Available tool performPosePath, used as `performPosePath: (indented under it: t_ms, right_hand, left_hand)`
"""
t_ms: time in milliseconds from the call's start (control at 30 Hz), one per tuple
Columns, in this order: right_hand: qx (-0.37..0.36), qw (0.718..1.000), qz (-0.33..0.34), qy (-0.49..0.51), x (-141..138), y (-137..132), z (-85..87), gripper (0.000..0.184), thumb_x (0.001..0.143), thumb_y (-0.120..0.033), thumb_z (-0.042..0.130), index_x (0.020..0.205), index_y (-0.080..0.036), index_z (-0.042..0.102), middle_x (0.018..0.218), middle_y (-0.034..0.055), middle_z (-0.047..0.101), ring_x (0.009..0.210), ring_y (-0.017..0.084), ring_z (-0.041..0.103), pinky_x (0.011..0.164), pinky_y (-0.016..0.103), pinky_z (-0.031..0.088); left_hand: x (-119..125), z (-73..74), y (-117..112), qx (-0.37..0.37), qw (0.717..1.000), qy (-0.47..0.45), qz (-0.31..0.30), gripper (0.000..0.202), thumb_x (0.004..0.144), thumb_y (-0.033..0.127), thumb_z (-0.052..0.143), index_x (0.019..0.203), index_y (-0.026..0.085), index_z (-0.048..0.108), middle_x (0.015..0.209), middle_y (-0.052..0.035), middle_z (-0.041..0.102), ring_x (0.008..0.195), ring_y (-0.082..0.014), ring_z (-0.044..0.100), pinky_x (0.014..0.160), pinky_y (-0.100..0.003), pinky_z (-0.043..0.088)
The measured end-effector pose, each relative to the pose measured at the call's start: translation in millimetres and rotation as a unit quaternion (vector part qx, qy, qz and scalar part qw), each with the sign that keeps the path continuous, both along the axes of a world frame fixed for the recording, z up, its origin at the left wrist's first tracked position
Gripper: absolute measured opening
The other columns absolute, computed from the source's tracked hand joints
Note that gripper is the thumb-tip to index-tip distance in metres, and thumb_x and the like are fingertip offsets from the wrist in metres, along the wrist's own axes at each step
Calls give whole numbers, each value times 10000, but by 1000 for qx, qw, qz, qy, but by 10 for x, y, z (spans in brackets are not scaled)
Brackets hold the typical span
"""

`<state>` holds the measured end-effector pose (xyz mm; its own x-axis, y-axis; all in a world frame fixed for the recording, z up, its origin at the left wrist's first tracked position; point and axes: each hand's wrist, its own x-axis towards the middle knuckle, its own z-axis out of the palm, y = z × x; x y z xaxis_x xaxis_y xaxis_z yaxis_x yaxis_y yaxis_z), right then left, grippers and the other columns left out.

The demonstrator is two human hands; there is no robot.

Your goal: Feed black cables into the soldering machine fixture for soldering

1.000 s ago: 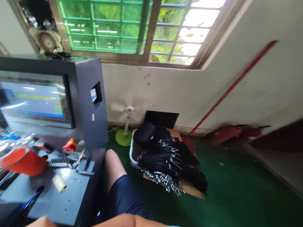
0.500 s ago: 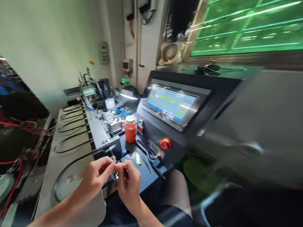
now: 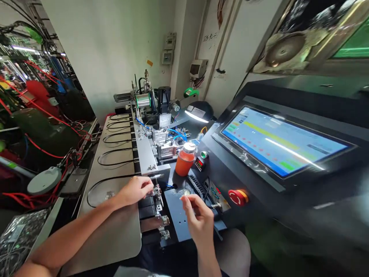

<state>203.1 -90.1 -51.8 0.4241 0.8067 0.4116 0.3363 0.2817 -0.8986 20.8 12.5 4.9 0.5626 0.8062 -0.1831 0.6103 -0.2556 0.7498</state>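
My left hand [image 3: 135, 190] rests with curled fingers at a small metal clamp fixture [image 3: 157, 191] on the dark conveyor track, its fingertips pressed to a black cable loop's end. My right hand [image 3: 197, 217] hovers just right of the track over the dark panel, thumb and forefinger pinched together on something too small to name. Several black cable loops [image 3: 115, 150] lie on the grey plate to the left of the track.
An orange bottle [image 3: 183, 161] with a white cap stands behind my hands. A slanted touchscreen [image 3: 276, 142] and a red emergency button [image 3: 236, 197] sit to the right. Assembly machinery [image 3: 150, 107] fills the back of the bench. Red cables and equipment [image 3: 43, 127] crowd the left.
The camera swung left from the floor and window to the bench. My hands, joined at the fixture half a second ago, have separated; the right one pulled back to the right.
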Motion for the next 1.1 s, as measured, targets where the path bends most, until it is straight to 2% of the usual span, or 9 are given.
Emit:
performPosePath:
  t_ms: [67, 200, 467, 667, 967, 1100]
  right_hand:
    - [-19, 1000, 17, 15, 51, -9, -8, 376, 916, -448, 535, 653, -180, 568, 520, -32, 451, 442, 101, 415, 405, 213, 345]
    - [-54, 997, 52, 34, 90, -38, -56, 361, 913, -431, 548, 659, -177, 578, 526, -32, 440, 447, 97, 401, 403, 213, 332]
    - [-67, 995, 65, 45, 58, -79, -78, 360, 913, -435, 552, 666, -176, 589, 524, -33, 444, 443, 89, 385, 407, 216, 325]
    - [-80, 994, 64, 31, 52, -135, -47, 368, 911, -447, 544, 663, -179, 592, 529, -25, 472, 452, 101, 436, 412, 219, 359]
    - [-85, 990, 108, -14, 5, 153, -180, 297, 924, -336, 498, 690, -183, 598, 578, -12, 551, 514, 112, 504, 481, 216, 413]
    - [-65, 991, 111, -24, -70, 199, -203, 221, 927, -263, 498, 804, -179, 662, 676, 18, 632, 581, 130, 572, 534, 233, 459]
  left_hand:
    - [31, -42, -63, -1, 999, 28, -15, 241, 842, 301, 447, 677, 173, 567, 555, 34, 528, 537, -119, 507, 570, -233, 355]
    - [93, -60, -185, 54, 997, 50, -12, 258, 880, 285, 412, 688, 181, 549, 665, 12, 582, 617, -130, 524, 614, -247, 339]
    - [106, -203, -88, 66, 995, 79, -14, 269, 908, 254, 400, 702, 184, 558, 726, -3, 620, 679, -146, 531, 654, -261, 333]
    - [140, -173, -81, 69, 993, 96, 0, 269, 899, 219, 424, 673, 175, 564, 707, -4, 628, 662, -143, 540, 640, -254, 331]
    - [159, -186, -80, 57, 992, 109, 5, 260, 894, 212, 447, 678, 168, 586, 664, 2, 612, 612, -128, 521, 601, -239, 312]
    - [141, -187, -87, 64, 992, 112, -6, 255, 915, 238, 436, 729, 173, 598, 718, -10, 639, 662, -144, 554, 629, -252, 331]
